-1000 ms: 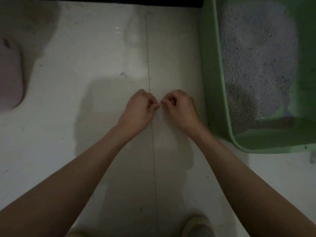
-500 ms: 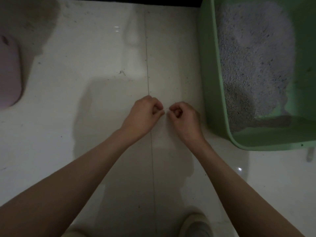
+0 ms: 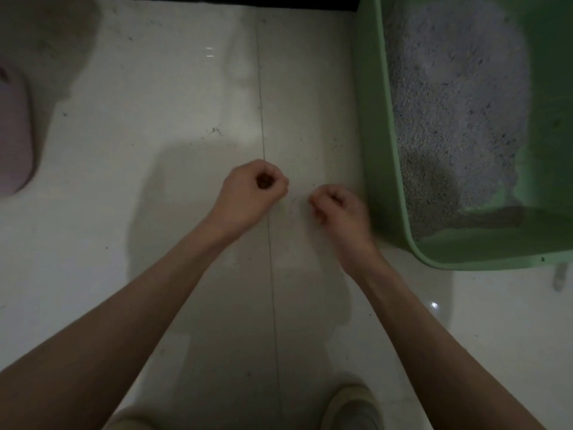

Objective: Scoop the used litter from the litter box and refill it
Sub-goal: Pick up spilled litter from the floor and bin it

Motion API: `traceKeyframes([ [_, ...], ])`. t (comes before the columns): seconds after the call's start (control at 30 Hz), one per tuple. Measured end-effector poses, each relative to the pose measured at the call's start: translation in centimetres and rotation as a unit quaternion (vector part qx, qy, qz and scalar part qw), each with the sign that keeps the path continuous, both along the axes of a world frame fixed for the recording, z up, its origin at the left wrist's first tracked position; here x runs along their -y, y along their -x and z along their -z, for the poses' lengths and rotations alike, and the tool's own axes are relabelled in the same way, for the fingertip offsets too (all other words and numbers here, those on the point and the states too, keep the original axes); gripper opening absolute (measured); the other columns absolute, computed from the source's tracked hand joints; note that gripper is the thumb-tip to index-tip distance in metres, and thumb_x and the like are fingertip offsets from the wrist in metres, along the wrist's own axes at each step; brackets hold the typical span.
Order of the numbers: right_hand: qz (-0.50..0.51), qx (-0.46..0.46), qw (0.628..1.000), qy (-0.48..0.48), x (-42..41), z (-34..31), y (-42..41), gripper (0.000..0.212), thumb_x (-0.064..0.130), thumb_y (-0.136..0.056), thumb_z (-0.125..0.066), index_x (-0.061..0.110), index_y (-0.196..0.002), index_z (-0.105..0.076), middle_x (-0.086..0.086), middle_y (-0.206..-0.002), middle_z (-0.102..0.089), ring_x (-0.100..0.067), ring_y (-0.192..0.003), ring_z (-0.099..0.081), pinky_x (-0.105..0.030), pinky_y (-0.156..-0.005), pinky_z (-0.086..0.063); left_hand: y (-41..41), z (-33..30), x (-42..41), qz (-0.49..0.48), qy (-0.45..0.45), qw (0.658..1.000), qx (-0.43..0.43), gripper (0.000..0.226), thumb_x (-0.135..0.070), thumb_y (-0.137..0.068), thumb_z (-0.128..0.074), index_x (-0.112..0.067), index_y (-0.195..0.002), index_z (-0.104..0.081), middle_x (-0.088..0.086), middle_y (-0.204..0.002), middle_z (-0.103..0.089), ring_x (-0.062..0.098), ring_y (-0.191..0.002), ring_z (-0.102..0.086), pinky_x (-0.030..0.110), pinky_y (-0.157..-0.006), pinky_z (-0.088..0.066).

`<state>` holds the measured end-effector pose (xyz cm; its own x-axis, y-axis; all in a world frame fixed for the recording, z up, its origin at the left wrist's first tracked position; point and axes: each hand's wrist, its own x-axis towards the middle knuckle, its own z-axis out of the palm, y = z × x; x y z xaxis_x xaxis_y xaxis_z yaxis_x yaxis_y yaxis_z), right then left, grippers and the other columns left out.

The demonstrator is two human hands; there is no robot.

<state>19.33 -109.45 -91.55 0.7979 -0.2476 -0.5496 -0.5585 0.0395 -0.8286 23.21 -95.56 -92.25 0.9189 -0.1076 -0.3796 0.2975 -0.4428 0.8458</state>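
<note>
Pale glossy floor tiles [image 3: 155, 274] fill the scene, with one grout line running from near to far between the forearms. At the near edge a light shoe [image 3: 350, 408] is seen.

Further out, the left hand [image 3: 252, 193] is held just above the floor with its fingers curled into a loose fist; a small dark clump, possibly gathered litter grains, is cupped in the hollow of the fist, though this cannot be told for certain. The right hand [image 3: 336, 207] is blurred, its fingers curled and its fingertips drawn together as if for a pinch; whether anything is held there cannot be told. A half second ago the two hands were almost touching over the grout line; now they are parted, the right one having shifted toward the box. Dark specks [image 3: 293, 206] are scattered on the tile between them.

To the right, the green litter box [image 3: 372, 150] stands on the floor, with pale litter [image 3: 459, 88] spread through its far part, a darker soiled patch [image 3: 428, 187] near its near wall, and bare green bottom beyond that. At the far left a pinkish rounded object [image 3: 12, 144] is cut off by the frame.

It is judged that stray grains are being picked off the floor, so scooping and refilling are not yet under way; no scoop is seen.
</note>
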Motion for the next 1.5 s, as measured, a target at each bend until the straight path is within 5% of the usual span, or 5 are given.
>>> traceKeyframes([
  [0.1,0.116,-0.023,0.966,-0.229,0.5,-0.8,0.6,0.025,-0.010,-0.089,-0.038,0.006,-0.075,-0.052,-0.008,-0.073,-0.057,-0.011,-0.063,-0.052,-0.016,-0.059,-0.043,0.0,-0.8,-1.3,-0.103,0.171,0.973,-0.117,0.014,0.003,-0.083,-0.060,-0.007,-0.073,-0.061,0.005,-0.070,-0.064,0.005,-0.059,-0.062,0.014,-0.063,-0.050],
  [0.27,-0.007,-0.023,0.994,0.107,0.4,0.7,0.0,0.015,0.004,-0.091,-0.050,0.015,-0.083,-0.058,0.005,-0.072,-0.056,-0.004,-0.066,-0.051,-0.013,-0.063,-0.042,-0.1,-0.9,-2.6,-0.157,0.196,0.954,-0.164,0.032,0.017,-0.081,-0.037,-0.004,-0.071,-0.059,0.007,-0.063,-0.056,0.013,-0.056,-0.053,0.017,-0.053,-0.045],
  [0.73,-0.134,-0.015,0.936,0.324,-0.3,1.1,-2.4,0.016,0.016,-0.089,-0.057,0.005,-0.092,-0.069,-0.007,-0.088,-0.068,-0.017,-0.081,-0.060,-0.027,-0.074,-0.049,2.3,0.5,-6.7,-0.049,-0.192,0.980,0.026,0.009,-0.017,-0.085,-0.062,-0.014,-0.092,-0.067,-0.002,-0.081,-0.060,0.011,-0.073,-0.052,0.008,-0.065,-0.030],
  [1.07,0.098,-0.079,0.965,-0.232,0.7,-0.4,2.4,0.027,-0.010,-0.089,-0.036,0.006,-0.075,-0.054,-0.001,-0.059,-0.062,-0.008,-0.055,-0.055,-0.015,-0.053,-0.043,1.9,1.8,-4.2,0.056,-0.210,0.970,0.108,0.008,-0.014,-0.084,-0.063,-0.007,-0.085,-0.068,-0.001,-0.079,-0.049,0.011,-0.068,-0.043,0.014,-0.067,-0.026],
  [1.5,-0.179,-0.012,0.927,0.330,-0.1,1.4,2.1,0.015,0.018,-0.082,-0.067,0.006,-0.091,-0.066,-0.002,-0.082,-0.055,-0.013,-0.077,-0.049,-0.027,-0.077,-0.043,3.6,0.8,-6.5,0.023,-0.186,0.982,0.035,0.011,-0.016,-0.087,-0.059,-0.008,-0.090,-0.065,0.003,-0.081,-0.057,0.014,-0.075,-0.049,0.012,-0.061,-0.026],
])
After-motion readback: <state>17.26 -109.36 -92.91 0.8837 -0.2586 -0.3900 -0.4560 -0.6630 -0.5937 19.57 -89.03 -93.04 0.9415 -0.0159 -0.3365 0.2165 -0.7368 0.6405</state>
